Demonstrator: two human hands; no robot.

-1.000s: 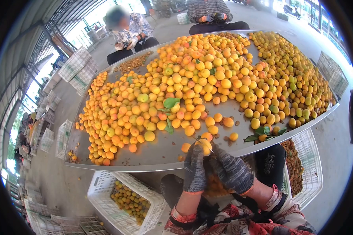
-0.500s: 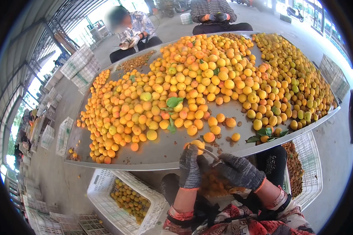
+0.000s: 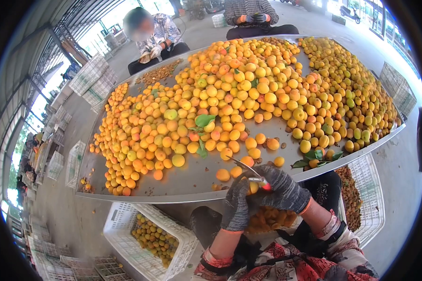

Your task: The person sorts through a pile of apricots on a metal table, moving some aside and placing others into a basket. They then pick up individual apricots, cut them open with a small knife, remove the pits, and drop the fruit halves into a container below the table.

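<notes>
Both hands, in grey knit gloves, meet above my lap at the near edge of the metal table. Fingers of my left hand [image 3: 236,206] are closed round an orange-yellow apricot [image 3: 253,188], mostly hidden between the gloves. My right hand [image 3: 286,191] grips a thin, slightly curved metal tool [image 3: 246,168] with a red part by the thumb; its tip points up and left over the table. I cannot make out whether its metal touches the fruit. Just beyond the fingers lie a few loose apricots [image 3: 222,175]. Below the hands sits a batch of orange fruit pieces [image 3: 269,220].
A large heap of apricots [image 3: 183,112] covers much of the metal table [image 3: 192,185]. A white crate [image 3: 185,243] with apricots stands below left; another crate [image 3: 373,206] with brown pits stands right. Two people [image 3: 159,33] [image 3: 253,14] sit across the table.
Both hands have come closer together, the left slightly right and down. The apricot has dropped lower between the gloves, and the tool now points up-left above it. The view has shifted slightly.
</notes>
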